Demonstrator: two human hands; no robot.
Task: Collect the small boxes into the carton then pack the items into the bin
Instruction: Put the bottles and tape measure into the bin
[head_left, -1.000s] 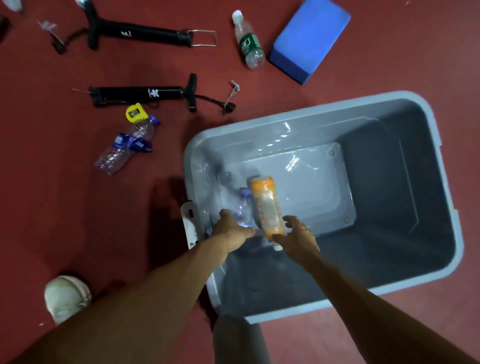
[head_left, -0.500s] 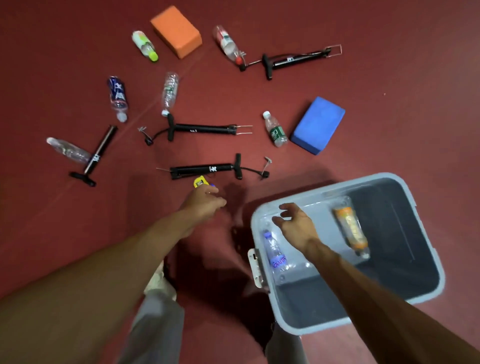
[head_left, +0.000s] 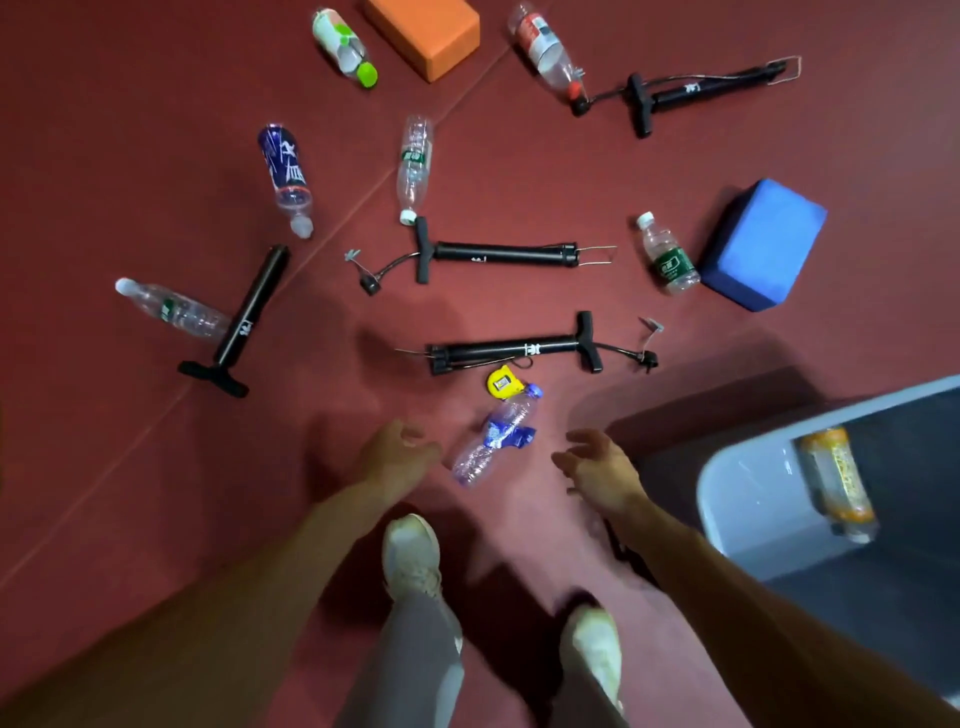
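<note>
Both arms reach forward, left hand (head_left: 397, 453) and right hand (head_left: 597, 465) empty, fingers loosely spread.

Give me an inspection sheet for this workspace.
Surface: red floor, seam lines, shadows.
Job's things: grey bin at right, orange bottle lying inside; unpacked on floor: crumpled bottle, yellow tape measure, four black pumps, loose bottles, orange block, blue block. No carton seen.
Clutter: nothing seen.
Hands: left hand and right hand open, empty, either side of the crumpled bottle.
Cables: pump hoses only.
Surroundings: person's two shoes.
</note>
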